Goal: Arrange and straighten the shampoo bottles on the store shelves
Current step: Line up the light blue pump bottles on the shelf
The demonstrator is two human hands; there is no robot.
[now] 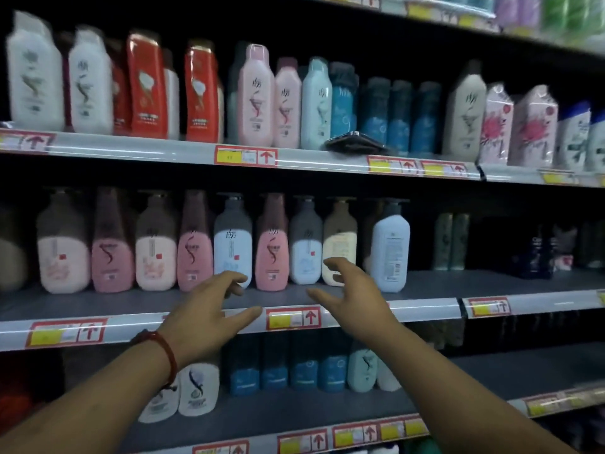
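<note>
A row of pump shampoo bottles stands on the middle shelf. Among them are a pale blue bottle, a pink bottle, a second pale blue bottle and a cream bottle. At the right end a white-blue bottle is turned with its back label outward. My left hand reaches in front of the first pale blue bottle, fingers spread, holding nothing. My right hand hovers before the cream bottle, fingers loosely curved and empty.
The upper shelf carries white, red, pink and blue bottles, with a dark flat packet lying at its edge. Blue and white bottles fill the lower shelf. To the right of the white-blue bottle the middle shelf holds darker bottles set far back.
</note>
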